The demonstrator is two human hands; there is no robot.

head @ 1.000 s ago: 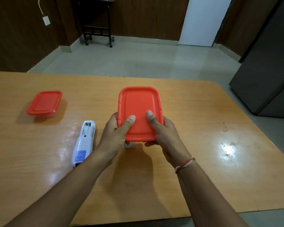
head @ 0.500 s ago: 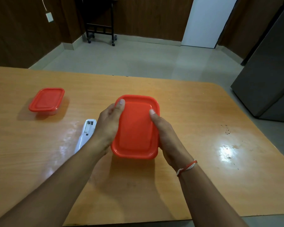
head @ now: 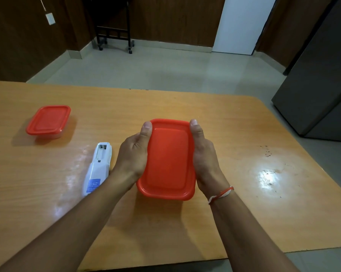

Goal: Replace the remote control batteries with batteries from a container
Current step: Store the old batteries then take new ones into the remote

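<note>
A red-lidded container (head: 168, 160) is held between both hands above the table's middle, lid facing up; its contents are hidden. My left hand (head: 133, 154) grips its left side, thumb on the far left corner. My right hand (head: 204, 156) grips the right side, thumb on the far right corner. A white remote control (head: 98, 167) lies face down just left of my left hand, its battery compartment open with no cover on it. A second container with a red lid (head: 48, 120) rests at the far left.
The wooden table (head: 244, 173) ends close on the right and near edges. A dark cabinet (head: 319, 75) stands to the right. A black wheeled stand (head: 114, 34) and a white door (head: 242, 24) are across the floor.
The container was tilted up with both thumbs on its near end. It has come down flat and nearer, and both hands have slid along its sides to the far corners.
</note>
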